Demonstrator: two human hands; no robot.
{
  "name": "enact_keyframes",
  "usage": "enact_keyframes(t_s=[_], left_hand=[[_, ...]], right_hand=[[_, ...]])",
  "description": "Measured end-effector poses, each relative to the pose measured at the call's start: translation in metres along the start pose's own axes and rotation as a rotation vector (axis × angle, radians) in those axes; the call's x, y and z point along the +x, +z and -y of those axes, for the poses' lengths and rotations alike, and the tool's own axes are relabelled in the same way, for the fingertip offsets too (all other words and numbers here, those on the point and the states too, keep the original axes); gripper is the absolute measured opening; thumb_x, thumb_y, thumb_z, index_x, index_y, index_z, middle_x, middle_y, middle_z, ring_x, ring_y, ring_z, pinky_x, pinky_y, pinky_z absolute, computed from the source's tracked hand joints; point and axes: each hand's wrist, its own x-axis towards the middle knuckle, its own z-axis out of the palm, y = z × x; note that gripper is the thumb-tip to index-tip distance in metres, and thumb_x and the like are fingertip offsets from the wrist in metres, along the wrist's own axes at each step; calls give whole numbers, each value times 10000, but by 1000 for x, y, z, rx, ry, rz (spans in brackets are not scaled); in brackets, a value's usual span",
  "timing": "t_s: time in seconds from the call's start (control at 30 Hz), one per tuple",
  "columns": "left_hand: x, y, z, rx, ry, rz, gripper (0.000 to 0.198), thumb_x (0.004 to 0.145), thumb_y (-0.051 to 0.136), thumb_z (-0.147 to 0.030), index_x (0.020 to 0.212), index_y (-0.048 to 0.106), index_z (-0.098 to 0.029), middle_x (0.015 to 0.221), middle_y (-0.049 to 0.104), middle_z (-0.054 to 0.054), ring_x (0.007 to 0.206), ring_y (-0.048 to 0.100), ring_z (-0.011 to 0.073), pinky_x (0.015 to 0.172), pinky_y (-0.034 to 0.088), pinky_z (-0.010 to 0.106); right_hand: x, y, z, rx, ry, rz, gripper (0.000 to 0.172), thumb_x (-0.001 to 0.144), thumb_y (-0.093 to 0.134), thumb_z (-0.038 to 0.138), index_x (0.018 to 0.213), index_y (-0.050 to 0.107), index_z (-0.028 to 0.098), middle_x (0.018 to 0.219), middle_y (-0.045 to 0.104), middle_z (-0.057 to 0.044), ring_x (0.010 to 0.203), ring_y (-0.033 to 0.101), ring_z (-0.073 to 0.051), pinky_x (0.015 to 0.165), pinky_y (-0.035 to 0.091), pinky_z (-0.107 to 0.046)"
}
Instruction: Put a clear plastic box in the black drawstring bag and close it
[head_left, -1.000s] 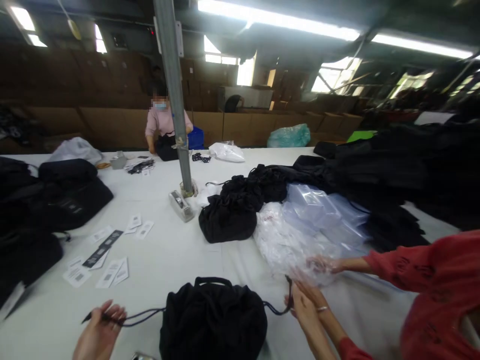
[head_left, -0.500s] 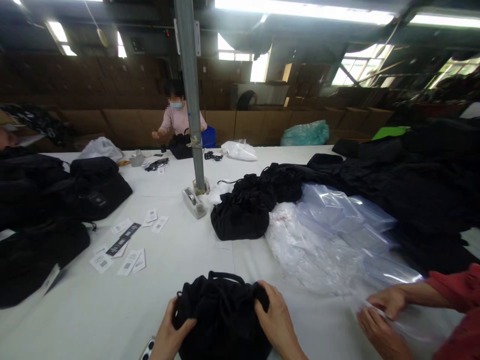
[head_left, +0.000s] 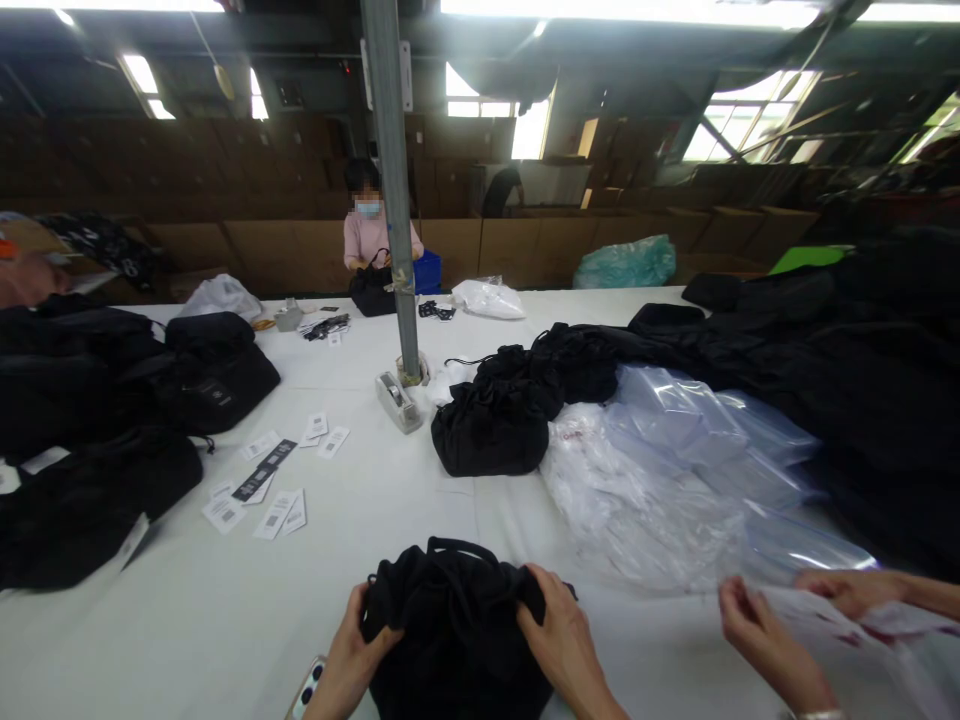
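Note:
A black drawstring bag [head_left: 457,640] with a loop handle on top sits on the white table at the bottom centre. My left hand [head_left: 360,645] grips its left upper side, thumb in front. On the right upper side, my right hand [head_left: 562,635] holds the gathered fabric between thumb and fingers. The bag's lower part runs out of the frame. Part of a phone [head_left: 307,688] shows beside my left wrist.
Black bags [head_left: 491,430] stand ahead, beside clear plastic [head_left: 645,500] and a tape dispenser [head_left: 397,402] at a metal post [head_left: 394,180]. Tags [head_left: 276,513] and more black bags [head_left: 217,380] lie left. Another person's hands [head_left: 772,640] hold plastic at right; a masked person [head_left: 367,235] sits opposite.
The view has shifted slightly, so most things appear farther right. Both my hands still hold the bag. The neighbour's hands have moved apart and lifted the plastic. The person opposite has brought both hands to a bag.

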Motion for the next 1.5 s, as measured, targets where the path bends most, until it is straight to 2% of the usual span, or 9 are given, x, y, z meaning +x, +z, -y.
enact_keyframes(t_s=[0.53,0.67,0.77,0.83,0.97,1.13,1.2,1.33,1.5], left_hand=[[-3,3,-12,-28,53,9,600,802,654,-578,1217,424,-212,1194,633,115,1164,584,303,1043,462,436],[-14,-2,-24,196,101,-181,694,730,742,-492,1275,460,-167,1385,531,206,1328,453,402,1122,379,577],[-30,7,-48,479,404,-352,506,793,705,-381,1256,570,-227,1401,537,161,1339,431,378,1140,356,572],[-36,20,-69,621,550,-200,390,861,640,-353,1244,607,-286,1323,606,116,1270,495,335,1118,386,537],[-27,37,-96,843,391,38,540,824,663,-244,1347,528,-230,1391,559,144,1232,501,381,1053,408,589],[-21,34,-94,1020,291,174,240,876,539,-189,1104,606,-161,1075,676,141,995,598,335,921,473,551],[-22,40,-96,1192,366,225,204,833,529,-121,1014,609,-171,1061,664,145,991,598,360,883,485,564],[-19,46,-104,1297,640,548,195,844,426,-87,926,567,-193,960,684,101,909,646,314,817,547,485],[-28,18,-105,1332,748,752,220,834,430,-66,944,539,-223,855,685,44,671,656,255,597,500,381]], right_hand=[[2,9,-23,-171,-119,-37,491,890,417,319,1333,563,168,1259,694,-135,1158,649,-307,1020,466,-601],[1,2,-26,-335,-436,-203,541,888,513,317,1420,469,228,1339,645,-145,1194,626,-331,960,470,-608],[6,-5,-8,-389,-740,-195,569,853,581,214,1410,482,278,1379,621,-117,1227,602,-310,992,458,-538],[13,-8,7,-354,-798,-113,551,823,577,104,1352,543,254,1250,691,-102,1120,646,-269,956,492,-474],[29,-11,15,-278,-674,-36,475,854,525,77,1314,576,183,930,716,-78,865,653,-242,791,561,-435],[26,-11,1,-104,-266,74,624,840,586,271,1431,439,132,1433,519,-193,1308,517,-310,1080,472,-509],[23,-9,9,-107,-256,185,717,788,585,221,1470,379,144,1477,491,-174,1353,481,-302,1155,380,-524],[34,-13,30,-187,-323,223,417,745,433,57,1039,685,213,970,739,-63,980,670,-237,964,459,-410],[52,-21,29,-183,-160,181,209,820,441,168,752,631,222,663,676,-18,695,651,-204,634,359,-285]])
